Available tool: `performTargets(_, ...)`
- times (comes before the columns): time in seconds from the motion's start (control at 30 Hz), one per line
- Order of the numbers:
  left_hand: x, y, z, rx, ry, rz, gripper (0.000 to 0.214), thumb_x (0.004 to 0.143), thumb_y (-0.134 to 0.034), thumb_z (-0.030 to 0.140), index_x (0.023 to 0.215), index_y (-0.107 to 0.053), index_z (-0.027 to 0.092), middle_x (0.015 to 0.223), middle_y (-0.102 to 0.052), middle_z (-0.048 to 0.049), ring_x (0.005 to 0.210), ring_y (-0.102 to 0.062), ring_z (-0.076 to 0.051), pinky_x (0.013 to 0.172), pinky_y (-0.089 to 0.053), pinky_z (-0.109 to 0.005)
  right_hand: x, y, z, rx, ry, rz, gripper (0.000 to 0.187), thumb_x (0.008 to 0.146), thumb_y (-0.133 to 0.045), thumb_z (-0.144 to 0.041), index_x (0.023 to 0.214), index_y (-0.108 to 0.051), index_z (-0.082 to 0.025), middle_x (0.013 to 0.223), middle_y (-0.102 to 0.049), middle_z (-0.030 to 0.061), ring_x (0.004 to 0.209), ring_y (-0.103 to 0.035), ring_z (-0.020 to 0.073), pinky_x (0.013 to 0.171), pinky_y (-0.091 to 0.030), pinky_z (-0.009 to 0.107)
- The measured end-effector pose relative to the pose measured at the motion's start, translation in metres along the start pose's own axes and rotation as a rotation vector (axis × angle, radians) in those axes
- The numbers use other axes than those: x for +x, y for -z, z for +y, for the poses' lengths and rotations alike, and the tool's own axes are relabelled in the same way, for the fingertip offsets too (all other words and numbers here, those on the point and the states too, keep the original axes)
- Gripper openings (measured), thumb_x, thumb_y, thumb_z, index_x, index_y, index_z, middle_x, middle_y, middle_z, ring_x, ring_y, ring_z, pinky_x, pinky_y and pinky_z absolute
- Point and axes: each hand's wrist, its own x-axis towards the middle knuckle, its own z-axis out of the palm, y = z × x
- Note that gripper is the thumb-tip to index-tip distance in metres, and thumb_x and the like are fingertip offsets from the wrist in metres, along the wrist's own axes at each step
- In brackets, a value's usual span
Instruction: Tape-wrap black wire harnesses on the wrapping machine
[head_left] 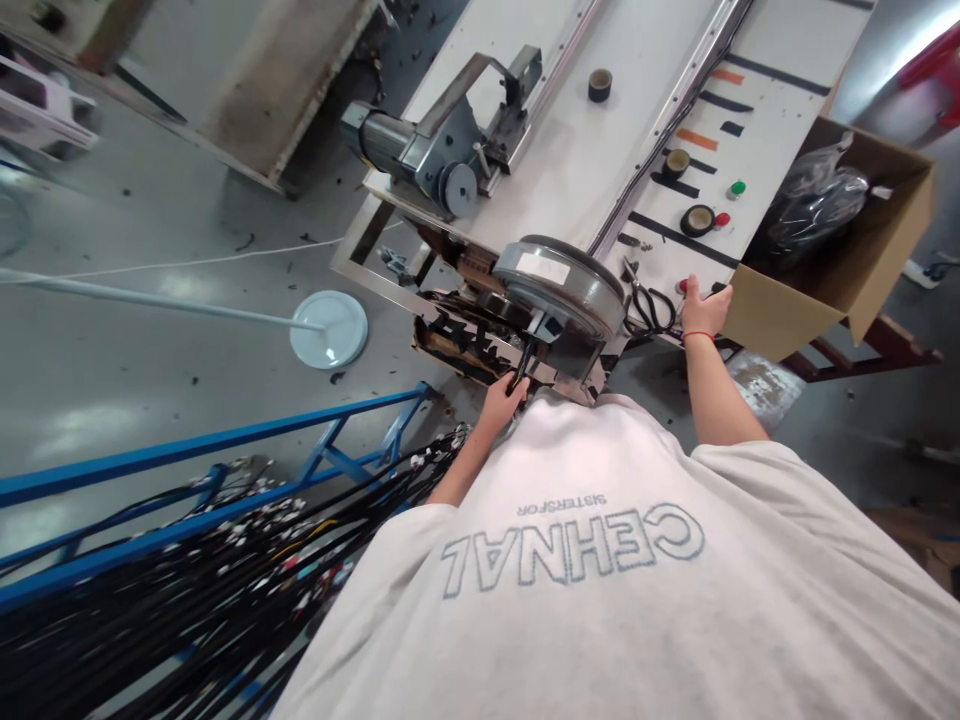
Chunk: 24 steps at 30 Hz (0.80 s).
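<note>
Below the grey round drum at the near end of the white machine table, your left hand is closed around a black cable whose long axis runs up and away into the drum's underside. Your right hand lies flat and open by the red button, holding nothing, well right of the cable.

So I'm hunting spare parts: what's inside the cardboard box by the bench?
The cardboard box holds black items wrapped in a clear plastic bag. Whatever lies beneath the bag is covered by it and the box walls.
</note>
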Motion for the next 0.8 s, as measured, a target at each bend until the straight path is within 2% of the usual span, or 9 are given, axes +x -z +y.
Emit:
performTargets(0.13, 0.017, -0.007, 0.026, -0.242, -0.019, -0.07, 0.048, 0.089, -0.052, 0.061, 0.094, -0.065, 0.015, 0.066, -0.059, -0.0007, 0.057, -0.051, -0.012, 0.061, -0.043, -0.025, 0.0, 0.0, -0.002, -0.011, -0.014, -0.005, 0.088, 0.085, -0.053, -0.068, 0.143, -0.033, -0.004, 0.144, -0.041, 0.0311, 0.137, -0.043, 0.038, 0.112, -0.033, 0.054)
performTargets(0.27, 0.031, -0.012, 0.035, -0.32, 0.043, -0.106, 0.056, 0.088, -0.051, 0.068, 0.082, -0.065, 0.014, 0.061, -0.058, -0.0021, 0.054, -0.05, -0.012, 0.057, -0.043, -0.026, 0.0, 0.001, -0.003, -0.006, -0.019, -0.008, 0.088, 0.085, -0.054, -0.067, 0.143, -0.034, -0.004, 0.142, -0.044, 0.0306, 0.136, -0.043, 0.0379, 0.111, -0.035, 0.054)
performTargets(0.37, 0.035, -0.01, 0.032, -0.391, 0.174, -0.114, 0.058, 0.089, -0.048, 0.069, 0.078, -0.065, 0.014, 0.057, -0.055, -0.0014, 0.05, -0.046, -0.011, 0.052, -0.039, -0.026, 0.0, 0.0, -0.001, -0.011, -0.018, -0.012, 0.091, 0.084, -0.054, -0.069, 0.143, -0.034, -0.003, 0.142, -0.043, 0.0307, 0.136, -0.043, 0.0382, 0.11, -0.036, 0.054)
performTargets(0.57, 0.04, -0.008, 0.03, -0.677, 0.422, -0.188, 0.045, 0.079, -0.072, 0.057, 0.083, -0.064, 0.012, 0.065, -0.057, -0.0003, 0.054, -0.049, -0.008, 0.056, -0.044, -0.023, 0.001, -0.004, 0.003, -0.009, 0.006, 0.019, 0.09, 0.083, -0.049, -0.075, 0.143, -0.038, -0.008, 0.141, -0.044, 0.0291, 0.133, -0.046, 0.039, 0.109, -0.037, 0.057)
performTargets(0.7, 0.04, -0.015, 0.034, -0.764, 0.467, -0.208, 0.038, 0.074, -0.08, 0.045, 0.08, -0.061, 0.013, 0.065, -0.057, 0.0009, 0.058, -0.053, -0.008, 0.06, -0.046, -0.022, -0.001, -0.003, 0.002, -0.012, 0.014, 0.035, 0.087, 0.084, -0.048, -0.075, 0.141, -0.039, -0.01, 0.14, -0.046, 0.0285, 0.131, -0.048, 0.0386, 0.108, -0.037, 0.057)
performTargets(0.8, 0.039, -0.016, 0.038, -0.706, 0.444, -0.178, 0.035, 0.075, -0.079, 0.043, 0.077, -0.059, 0.014, 0.065, -0.056, 0.0016, 0.058, -0.052, -0.008, 0.059, -0.044, -0.02, -0.002, 0.0, -0.002, -0.014, -0.007, 0.012, 0.087, 0.085, -0.051, -0.071, 0.142, -0.037, -0.007, 0.141, -0.045, 0.0301, 0.134, -0.045, 0.0386, 0.109, -0.036, 0.056)
